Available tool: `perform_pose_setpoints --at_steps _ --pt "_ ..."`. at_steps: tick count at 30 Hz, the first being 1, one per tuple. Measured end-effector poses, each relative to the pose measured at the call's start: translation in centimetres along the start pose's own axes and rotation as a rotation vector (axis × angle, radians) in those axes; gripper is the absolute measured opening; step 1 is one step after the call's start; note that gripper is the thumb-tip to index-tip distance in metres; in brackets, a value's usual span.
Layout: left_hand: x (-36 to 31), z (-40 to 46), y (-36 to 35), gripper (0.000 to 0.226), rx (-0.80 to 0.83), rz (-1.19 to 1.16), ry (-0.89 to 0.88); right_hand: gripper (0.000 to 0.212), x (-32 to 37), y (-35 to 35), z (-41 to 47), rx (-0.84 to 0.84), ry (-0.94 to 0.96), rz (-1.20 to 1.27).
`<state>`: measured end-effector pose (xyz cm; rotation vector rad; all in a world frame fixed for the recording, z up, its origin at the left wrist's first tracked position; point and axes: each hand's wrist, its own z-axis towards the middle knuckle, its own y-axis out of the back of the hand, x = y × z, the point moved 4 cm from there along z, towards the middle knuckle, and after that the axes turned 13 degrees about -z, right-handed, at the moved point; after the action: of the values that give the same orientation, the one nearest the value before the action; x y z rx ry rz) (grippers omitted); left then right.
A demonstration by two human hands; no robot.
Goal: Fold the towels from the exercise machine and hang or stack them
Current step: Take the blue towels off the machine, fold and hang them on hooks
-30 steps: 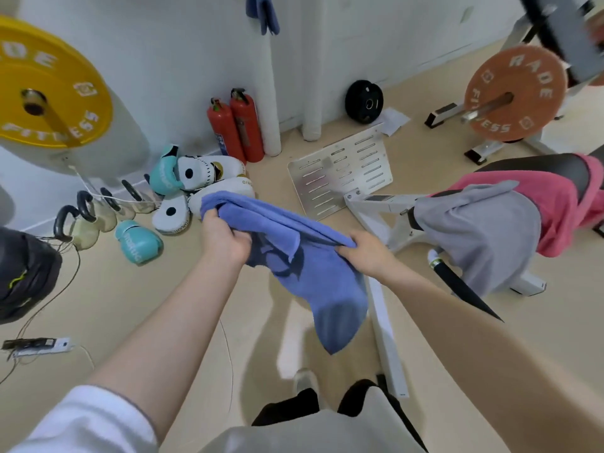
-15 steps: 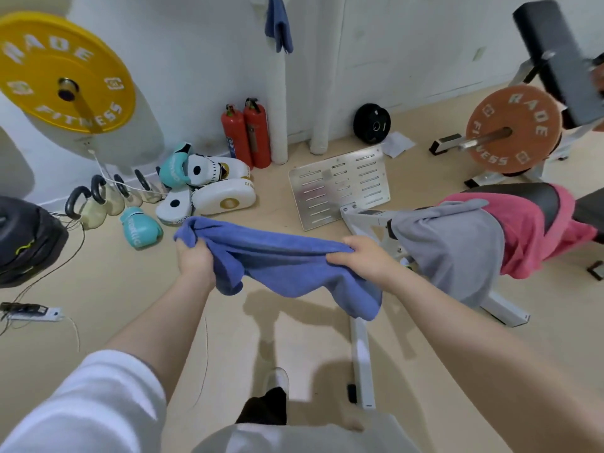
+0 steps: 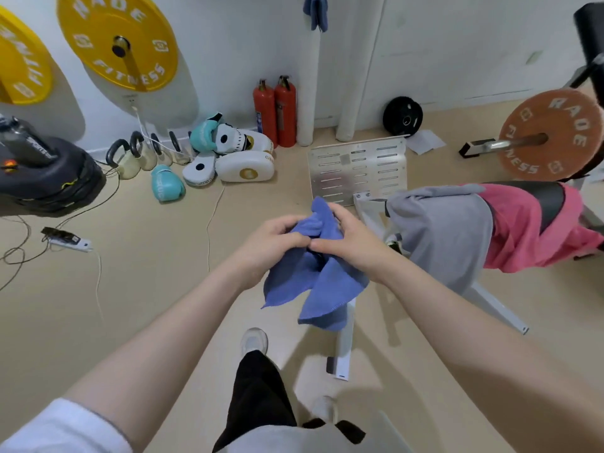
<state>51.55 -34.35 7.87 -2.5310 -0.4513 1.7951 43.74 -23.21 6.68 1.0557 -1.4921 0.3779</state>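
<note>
Hands together at chest height: left hand and right hand both pinch the blue towel, ends gathered, its loose halves hanging below. Fold looks begun, not squared. Grey towel and pink towel lie draped, unfolded, on the bench. Another blue cloth hangs on the wall. Most of the job remains.
</note>
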Motion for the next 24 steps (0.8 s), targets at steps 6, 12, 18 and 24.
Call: perform_pose_setpoints --at_steps 6,12,18,24 --pt "0.2 -2.5 -1.9 0.028 -0.023 0.276 -0.070 0.012 0.0 0.6 -2.1 -0.016 0.124 -0.276" --pt "1.6 -3.2 0.9 0.016 -0.285 0.255 -0.114 0.025 -0.1 2.2 -2.2 -0.145 -0.026 0.231" --pt "1.1 -2.8 1.5 0.019 -0.229 -0.416 -0.220 0.019 -1.7 3.4 -2.4 -0.086 -0.144 0.390" --pt "0.6 -0.3 1.0 0.042 -0.258 -0.861 -0.155 0.014 -4.6 5.2 -2.8 -0.112 -0.354 0.452"
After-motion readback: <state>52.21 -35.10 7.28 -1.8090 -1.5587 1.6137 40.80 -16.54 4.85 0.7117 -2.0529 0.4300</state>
